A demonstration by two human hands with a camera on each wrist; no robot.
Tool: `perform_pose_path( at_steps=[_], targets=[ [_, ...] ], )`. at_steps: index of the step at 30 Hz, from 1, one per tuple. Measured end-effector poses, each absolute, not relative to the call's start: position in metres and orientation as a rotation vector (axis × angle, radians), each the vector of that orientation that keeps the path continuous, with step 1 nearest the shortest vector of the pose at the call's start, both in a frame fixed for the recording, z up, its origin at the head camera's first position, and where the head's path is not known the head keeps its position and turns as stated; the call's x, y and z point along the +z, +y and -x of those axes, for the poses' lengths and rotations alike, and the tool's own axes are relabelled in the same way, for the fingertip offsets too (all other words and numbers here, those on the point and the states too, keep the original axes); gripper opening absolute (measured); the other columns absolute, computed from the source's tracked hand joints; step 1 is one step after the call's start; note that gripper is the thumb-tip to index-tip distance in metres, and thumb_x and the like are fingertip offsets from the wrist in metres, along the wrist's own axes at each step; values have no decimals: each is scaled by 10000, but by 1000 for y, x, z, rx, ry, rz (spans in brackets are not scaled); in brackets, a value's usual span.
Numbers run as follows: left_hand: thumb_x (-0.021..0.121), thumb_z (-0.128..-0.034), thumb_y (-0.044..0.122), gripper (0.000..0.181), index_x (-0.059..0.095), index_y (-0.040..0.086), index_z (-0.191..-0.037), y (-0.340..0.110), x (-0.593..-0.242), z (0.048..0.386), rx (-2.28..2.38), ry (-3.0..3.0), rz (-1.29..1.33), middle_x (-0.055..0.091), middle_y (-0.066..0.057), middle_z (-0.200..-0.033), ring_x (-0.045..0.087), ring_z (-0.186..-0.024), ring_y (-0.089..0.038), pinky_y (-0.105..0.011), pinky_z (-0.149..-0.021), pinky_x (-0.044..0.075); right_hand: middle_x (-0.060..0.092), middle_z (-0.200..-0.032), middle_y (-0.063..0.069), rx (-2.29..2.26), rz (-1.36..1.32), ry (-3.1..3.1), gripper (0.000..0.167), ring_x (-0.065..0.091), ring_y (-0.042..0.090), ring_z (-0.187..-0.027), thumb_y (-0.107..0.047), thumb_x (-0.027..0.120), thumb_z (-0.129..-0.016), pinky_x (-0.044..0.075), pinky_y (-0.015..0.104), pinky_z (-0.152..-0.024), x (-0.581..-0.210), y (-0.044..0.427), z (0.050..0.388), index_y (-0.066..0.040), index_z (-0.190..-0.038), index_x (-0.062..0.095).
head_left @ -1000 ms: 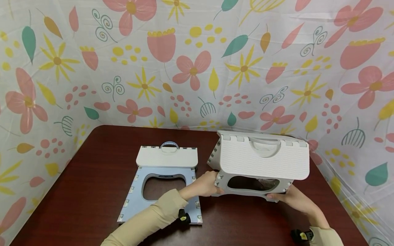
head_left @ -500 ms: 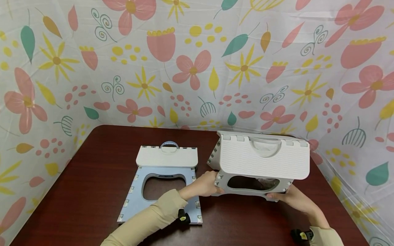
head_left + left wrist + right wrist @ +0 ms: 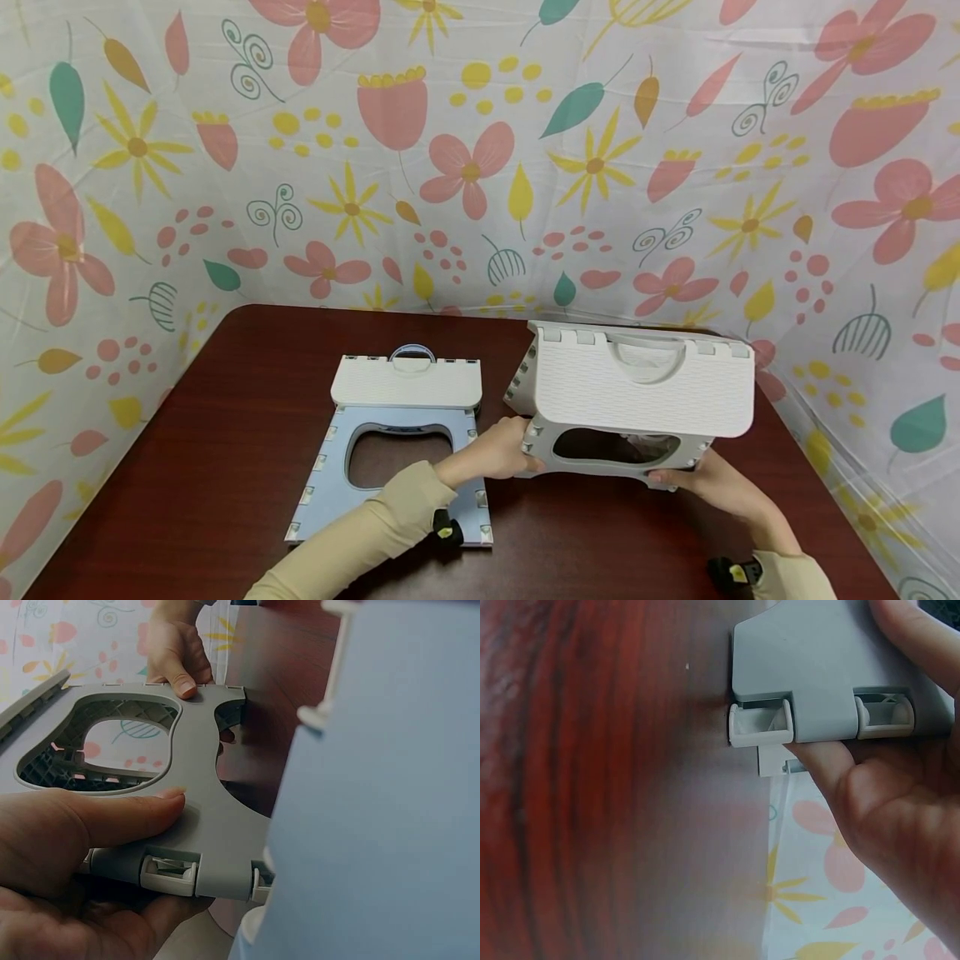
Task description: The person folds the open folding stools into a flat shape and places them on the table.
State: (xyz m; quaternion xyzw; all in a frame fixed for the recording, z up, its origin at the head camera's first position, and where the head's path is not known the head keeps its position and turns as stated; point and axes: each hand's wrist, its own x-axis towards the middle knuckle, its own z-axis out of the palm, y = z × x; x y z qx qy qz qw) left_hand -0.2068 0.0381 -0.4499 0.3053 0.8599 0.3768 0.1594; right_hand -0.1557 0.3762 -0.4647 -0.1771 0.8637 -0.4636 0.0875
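We see the left hand (image 3: 510, 450) curled firmly round one end of a pale grey plastic folding step stool (image 3: 645, 392), its thumb laid along the outer face and its fingers tucked behind the edge. The right hand (image 3: 708, 483) grips the opposite end in the same way, thumb in front, fingers behind. Between them we have the stool at the right side of the counter, partly unfolded, its textured top panel sloping over a side panel with a rounded opening; we cannot tell whether its feet bear any weight.

Beige sleeves (image 3: 393, 521) cover both forearms. The left forearm crosses over a light blue plastic folding stool with a white top panel (image 3: 337, 458), which lies folded on the dark reddish-brown wooden counter (image 3: 195, 467). Behind everything we see a white curtain printed with pink, yellow and green flowers and leaves (image 3: 480, 92).
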Motion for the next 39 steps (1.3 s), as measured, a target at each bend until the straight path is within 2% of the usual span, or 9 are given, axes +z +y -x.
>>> perform_pose_path(
  at_steps=[13,19,26,33,39],
  targets=[
    [786,-802,122,408,643,79,-1181,36,-450,206,1088,2443,-867,715,-74,-1070,681,-878,-149,-212,-675,489,658,-855,-111,-1355,504,2591,410,616,114,-691,-84,684,-887,470,302,-594,-467,376,159,60,-1198,458],
    [786,-800,115,376,654,78,-1150,35,-451,206,1098,2436,-875,717,-69,-1054,677,-870,-135,-203,-677,485,663,-900,-125,-1368,512,2579,440,619,65,-719,-80,684,-885,473,286,-610,-469,376,160,65,-1227,450],
    [786,-797,108,350,662,76,-1123,36,-453,206,1117,2423,-863,721,-67,-1033,675,-854,-125,-206,-670,484,656,-872,-126,-1374,527,2566,369,603,45,-718,-77,671,-896,469,294,-600,-469,377,160,66,-1175,478],
    [782,-801,108,358,660,84,-1137,36,-452,207,1110,2429,-873,719,-64,-1052,672,-856,-118,-204,-673,483,642,-885,-132,-1352,500,2576,420,594,47,-720,-98,677,-895,466,294,-606,-470,378,160,50,-1212,446],
    [784,-799,116,326,668,88,-1103,37,-452,206,1088,2445,-860,725,-51,-1026,659,-818,-92,-205,-657,475,657,-859,-129,-1378,533,2561,368,599,82,-689,-62,671,-893,463,304,-586,-468,377,159,70,-1177,476]
  ],
)
